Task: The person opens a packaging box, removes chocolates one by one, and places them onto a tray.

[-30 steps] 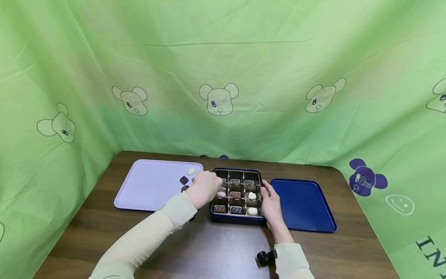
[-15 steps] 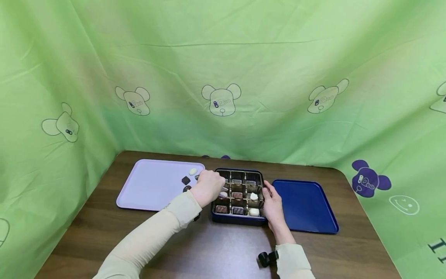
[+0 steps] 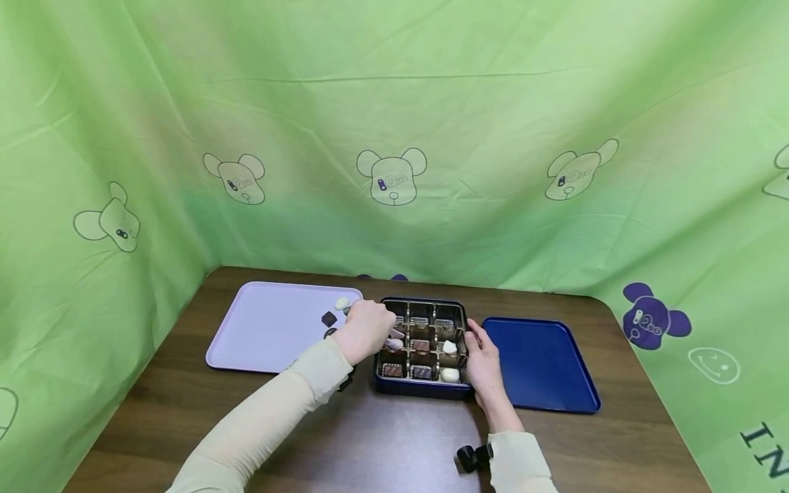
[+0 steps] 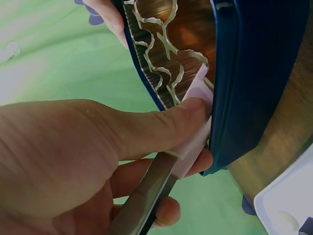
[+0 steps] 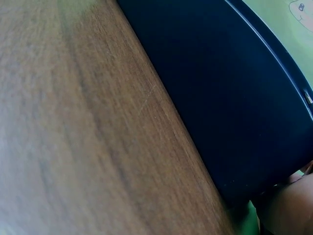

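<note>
My left hand holds a pair of tongs with a metal body and pink tips, pinched between thumb and fingers. Those tips reach into the middle-left compartment of a navy box, right at a pale chocolate. At the box's right side, my right hand grips the wall and rim. A brown chocolate and a white one sit in the middle row. The near row bears a brown piece, a dark striped one and a white one.
Left of the box lies a lilac tray with a white chocolate, a dark square one and a dark round one, partly behind my left hand. A navy lid lies to the right. Green cloth hangs behind the wooden table.
My left hand and the tongs stay at the middle-left compartment, shifting very slightly. My right hand keeps its place on the box. The head view has turned a little.
</note>
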A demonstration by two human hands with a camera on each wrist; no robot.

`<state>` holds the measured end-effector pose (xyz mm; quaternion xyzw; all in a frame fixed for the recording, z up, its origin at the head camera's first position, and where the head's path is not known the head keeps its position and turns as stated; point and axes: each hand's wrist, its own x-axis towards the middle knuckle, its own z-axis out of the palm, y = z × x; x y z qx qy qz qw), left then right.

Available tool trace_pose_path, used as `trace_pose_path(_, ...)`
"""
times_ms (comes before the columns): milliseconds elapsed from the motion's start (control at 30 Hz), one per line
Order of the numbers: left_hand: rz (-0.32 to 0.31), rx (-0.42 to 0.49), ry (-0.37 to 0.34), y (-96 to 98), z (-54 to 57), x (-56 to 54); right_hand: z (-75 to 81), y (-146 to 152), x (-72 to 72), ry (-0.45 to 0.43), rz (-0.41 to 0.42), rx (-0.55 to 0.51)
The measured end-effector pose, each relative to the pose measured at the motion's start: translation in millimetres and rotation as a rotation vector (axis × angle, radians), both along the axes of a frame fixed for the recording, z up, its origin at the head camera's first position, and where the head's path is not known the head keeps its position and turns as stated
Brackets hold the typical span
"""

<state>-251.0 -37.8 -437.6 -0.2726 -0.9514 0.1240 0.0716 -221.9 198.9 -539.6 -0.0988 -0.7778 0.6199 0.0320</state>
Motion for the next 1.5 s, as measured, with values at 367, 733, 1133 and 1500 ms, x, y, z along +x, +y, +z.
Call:
trace_pose_path(367, -0.035, 0.021, 0.044, -8.3, -2.5, 5.6, -2.4, -0.2, 0.5, -0.002, -0.003, 0.001)
trace_pose_path(733, -0.020, 0.076, 0.067, -16.9, -0.7, 9.1, -0.1, 0.7, 1.3, 0.004, -0.003, 0.003)
trace_pose_path(1133, 0.006, 0.129, 0.026, -29.6, 13.5, 11.1, 1.7, 1.9, 0.4, -0.002, -0.003, -0.011)
trace_pose_path(1500, 0.020, 0.202, 0.055, -50.3, 27.6, 14.6, 1.8, -0.5, -0.3, 0.002, -0.004, -0.012)
